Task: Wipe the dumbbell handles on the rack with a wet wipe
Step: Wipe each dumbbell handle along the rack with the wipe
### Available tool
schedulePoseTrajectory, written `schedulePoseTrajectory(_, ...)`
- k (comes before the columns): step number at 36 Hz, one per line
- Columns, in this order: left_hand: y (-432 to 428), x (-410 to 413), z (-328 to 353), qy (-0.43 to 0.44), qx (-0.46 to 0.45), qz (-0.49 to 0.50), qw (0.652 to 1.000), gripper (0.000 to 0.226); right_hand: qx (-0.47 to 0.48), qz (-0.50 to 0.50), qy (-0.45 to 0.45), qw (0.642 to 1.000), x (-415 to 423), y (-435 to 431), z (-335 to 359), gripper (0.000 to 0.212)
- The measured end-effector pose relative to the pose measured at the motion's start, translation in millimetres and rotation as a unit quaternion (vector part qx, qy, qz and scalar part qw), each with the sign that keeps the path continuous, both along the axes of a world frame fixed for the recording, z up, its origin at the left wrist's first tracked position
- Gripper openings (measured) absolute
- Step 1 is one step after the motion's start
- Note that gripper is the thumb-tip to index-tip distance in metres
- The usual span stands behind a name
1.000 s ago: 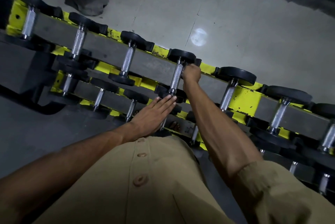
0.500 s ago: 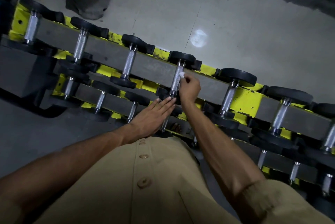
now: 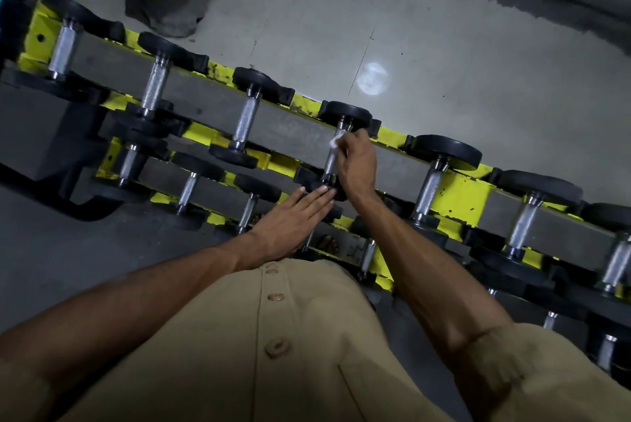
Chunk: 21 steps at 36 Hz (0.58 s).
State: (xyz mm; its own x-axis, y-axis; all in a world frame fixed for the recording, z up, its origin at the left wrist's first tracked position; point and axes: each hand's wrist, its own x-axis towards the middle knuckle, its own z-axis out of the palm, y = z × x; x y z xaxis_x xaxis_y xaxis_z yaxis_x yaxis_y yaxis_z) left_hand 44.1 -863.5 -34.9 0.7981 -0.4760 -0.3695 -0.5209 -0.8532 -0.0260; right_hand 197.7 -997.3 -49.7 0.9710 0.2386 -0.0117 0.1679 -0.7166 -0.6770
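Black end plates (image 3: 346, 113) flank handle (image 3: 330, 162); neighbour dumbbells (image 3: 246, 119) well apart.

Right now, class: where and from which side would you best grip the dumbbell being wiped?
Probably grip the dumbbell by its slim knurled handle, from above: it lies exposed across the rack between wide black heads.

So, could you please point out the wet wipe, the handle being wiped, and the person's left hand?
wet wipe (image 3: 335, 140), head view, on the white wad showing above the fingers.
dumbbell handle (image 3: 330, 162), head view, on the bare knurled shaft.
left hand (image 3: 290, 222), head view, on the back of the hand.
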Motion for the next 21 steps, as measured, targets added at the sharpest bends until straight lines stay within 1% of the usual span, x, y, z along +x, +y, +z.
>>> schedulePoseTrajectory(2,0.0,0.3,1.0,0.008,0.000,0.000,1.000,0.094,-0.045,0.108,0.009,0.993,-10.7,-8.2,-5.5,0.009)
schedulePoseTrajectory(4,-0.1,0.0,1.7,0.017,0.001,-0.002,1.000,0.091,-0.095,0.203,0.025,0.974,-14.6,-16.4,-10.0,0.014)
schedulePoseTrajectory(5,-0.6,-0.1,1.3,0.016,-0.002,0.001,1.000,0.092,-0.112,0.229,0.025,0.967,-11.3,-19.3,-9.5,0.014)
schedulePoseTrajectory(7,-1.8,0.2,-0.1,0.010,-0.009,0.007,1.000,0.095,-0.120,0.233,0.011,0.965,0.9,-23.7,-5.4,0.017)
schedulePoseTrajectory(10,-2.8,-2.5,-1.6,0.011,-0.015,0.020,1.000,0.093,-0.099,0.181,-0.016,0.978,21.4,-22.4,2.5,0.020)
schedulePoseTrajectory(13,-4.4,-4.2,-0.6,0.015,-0.014,0.025,0.999,0.088,-0.019,0.047,-0.006,0.999,31.8,-16.2,1.1,0.010)
schedulePoseTrajectory(16,-5.7,-5.2,0.4,0.014,-0.014,0.029,0.999,0.085,0.061,-0.086,0.037,0.994,26.6,-8.7,-6.6,0.005)
schedulePoseTrajectory(18,-5.4,-6.1,-0.4,0.011,-0.016,0.036,0.999,0.088,0.093,-0.122,0.078,0.985,10.9,-7.1,-5.2,0.004)
schedulePoseTrajectory(21,-5.1,-7.5,-1.2,0.011,-0.014,0.039,0.999,0.092,0.093,-0.114,0.121,0.982,-14.6,-12.9,-5.3,0.006)
